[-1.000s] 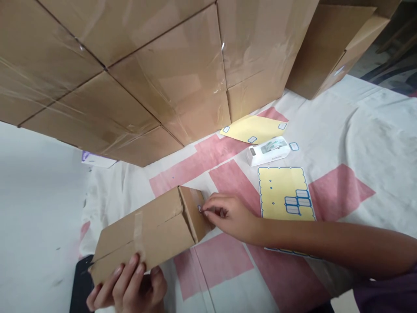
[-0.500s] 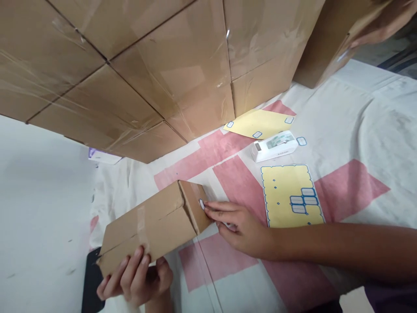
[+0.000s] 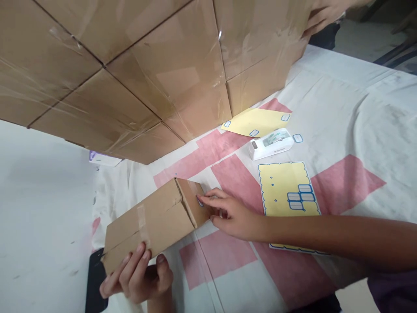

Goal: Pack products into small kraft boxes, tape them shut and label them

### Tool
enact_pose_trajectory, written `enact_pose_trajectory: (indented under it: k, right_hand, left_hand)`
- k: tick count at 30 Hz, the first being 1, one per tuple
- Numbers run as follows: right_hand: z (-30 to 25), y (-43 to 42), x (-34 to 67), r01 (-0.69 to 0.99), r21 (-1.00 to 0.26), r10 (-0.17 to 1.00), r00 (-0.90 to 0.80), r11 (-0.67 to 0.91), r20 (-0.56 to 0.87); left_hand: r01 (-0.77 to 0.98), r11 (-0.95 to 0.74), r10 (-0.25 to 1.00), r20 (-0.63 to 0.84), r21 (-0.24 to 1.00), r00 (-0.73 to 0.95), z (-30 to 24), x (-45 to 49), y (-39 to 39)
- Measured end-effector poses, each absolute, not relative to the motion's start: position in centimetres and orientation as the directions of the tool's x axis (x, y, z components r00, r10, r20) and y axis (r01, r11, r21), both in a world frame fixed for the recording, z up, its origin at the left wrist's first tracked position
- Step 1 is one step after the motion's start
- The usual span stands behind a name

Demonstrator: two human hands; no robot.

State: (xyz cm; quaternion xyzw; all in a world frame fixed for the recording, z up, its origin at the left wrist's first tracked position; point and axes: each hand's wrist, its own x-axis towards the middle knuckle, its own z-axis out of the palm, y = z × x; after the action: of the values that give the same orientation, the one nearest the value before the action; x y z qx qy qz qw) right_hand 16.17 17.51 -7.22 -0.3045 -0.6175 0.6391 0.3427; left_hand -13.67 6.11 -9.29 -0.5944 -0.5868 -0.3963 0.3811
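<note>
A small taped cardboard box (image 3: pixel 153 217) lies tilted above the cloth, its flap end toward the right. My left hand (image 3: pixel 138 276) grips its lower left end, fingers on the top face and thumb apart. At the box's right end, my right hand (image 3: pixel 233 215) presses an outstretched index finger onto a small blue-edged label (image 3: pixel 200 201) on the end face. The finger partly covers that label. Beneath my right forearm is a yellow label sheet (image 3: pixel 276 178) with several blue-bordered labels left on it.
Stacked cardboard boxes (image 3: pixel 182 82) form a wall behind. A white dispenser-like device (image 3: pixel 272 143) stands beside another yellow sheet (image 3: pixel 252 121), with a loose label (image 3: pixel 297 138) near it. Another person's hand (image 3: pixel 322 17) touches the stack at top right. A black flat object (image 3: pixel 94 282) lies at lower left.
My right index finger has shifted up over the label and the other fingers have curled back from it. At top right, the other person's box has moved in against the stack.
</note>
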Motion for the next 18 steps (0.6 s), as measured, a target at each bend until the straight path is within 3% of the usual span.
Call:
enact_pose_trajectory:
  k: [15,18]
  right_hand:
    - [-6.1,17.4,16.4,-0.008,-0.997,0.882,-0.467,-0.073,-0.061]
    - [-6.1,17.4,16.5,-0.004,-0.997,0.872,-0.485,-0.083,-0.070]
  left_hand:
    - [0.985,0.041,0.390,0.905,0.168,-0.171,-9.6,-13.1,6.2]
    - [0.989,-0.040,0.409,0.905,0.142,-0.114,-9.3,-12.9,6.2]
